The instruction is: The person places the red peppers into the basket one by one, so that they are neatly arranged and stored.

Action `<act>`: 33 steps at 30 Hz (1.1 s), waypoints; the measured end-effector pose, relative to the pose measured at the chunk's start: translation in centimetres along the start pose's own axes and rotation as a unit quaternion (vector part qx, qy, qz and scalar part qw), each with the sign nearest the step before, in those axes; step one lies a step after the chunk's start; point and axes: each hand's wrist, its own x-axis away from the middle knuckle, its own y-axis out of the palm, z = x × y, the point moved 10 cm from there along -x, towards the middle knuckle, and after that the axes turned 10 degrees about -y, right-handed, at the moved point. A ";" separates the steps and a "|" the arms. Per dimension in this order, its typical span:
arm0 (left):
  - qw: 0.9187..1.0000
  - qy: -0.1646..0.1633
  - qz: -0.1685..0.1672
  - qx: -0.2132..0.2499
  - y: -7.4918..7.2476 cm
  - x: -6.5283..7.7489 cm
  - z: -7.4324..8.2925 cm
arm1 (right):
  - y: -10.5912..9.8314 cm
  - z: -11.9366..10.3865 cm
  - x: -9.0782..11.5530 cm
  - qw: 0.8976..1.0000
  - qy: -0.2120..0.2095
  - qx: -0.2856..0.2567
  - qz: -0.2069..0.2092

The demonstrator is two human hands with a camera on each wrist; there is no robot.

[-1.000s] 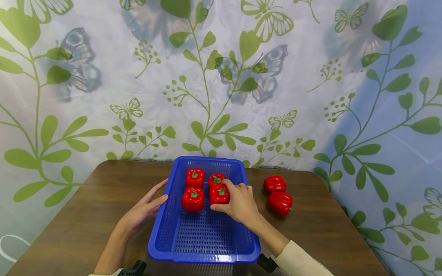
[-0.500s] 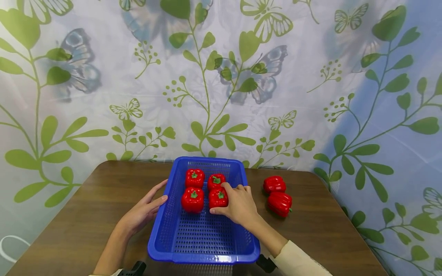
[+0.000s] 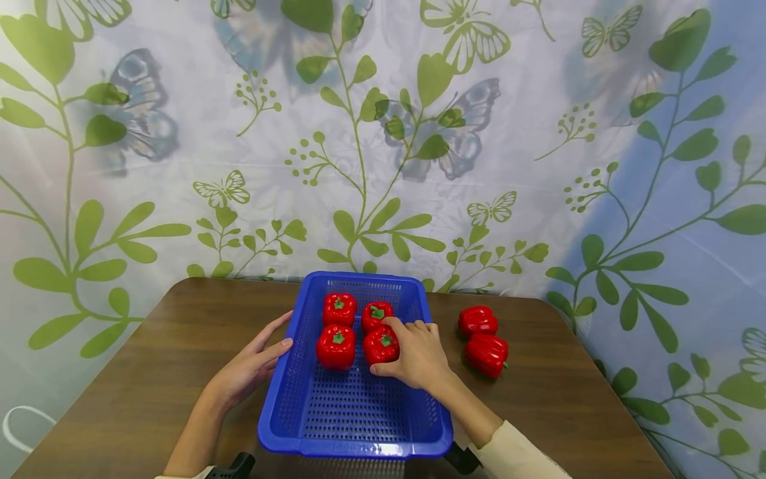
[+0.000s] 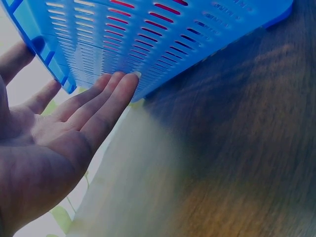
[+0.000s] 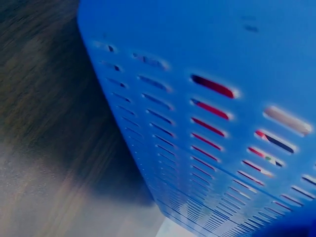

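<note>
the right hand (image 3: 419, 354) pinches a red pepper (image 3: 380, 346), the left hand (image 3: 253, 368) spread against the blue basket (image 3: 356, 448).

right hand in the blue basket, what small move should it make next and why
Probably loosen the right hand from the red pepper it grips: that pepper seems to stand stem-up in the blue basket, grouped with three other peppers, while two more peppers lie outside on the table.
</note>
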 end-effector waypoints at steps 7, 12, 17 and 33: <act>1.000 0.000 0.002 -0.003 0.0 0.0 0.0 | 0.0 0.5 -0.1 0.999 -0.002 -0.034 -0.029; 1.000 0.000 0.003 -0.005 0.0 0.0 0.0 | 0.1 1.0 -0.1 0.996 -0.005 -0.063 -0.060; 1.000 0.000 0.001 -0.003 0.1 0.0 0.0 | 0.1 1.1 0.0 0.994 -0.017 -0.078 -0.079; 1.000 -0.001 0.001 -0.002 0.0 0.1 0.0 | 0.3 1.3 0.4 0.996 -0.014 -0.072 -0.047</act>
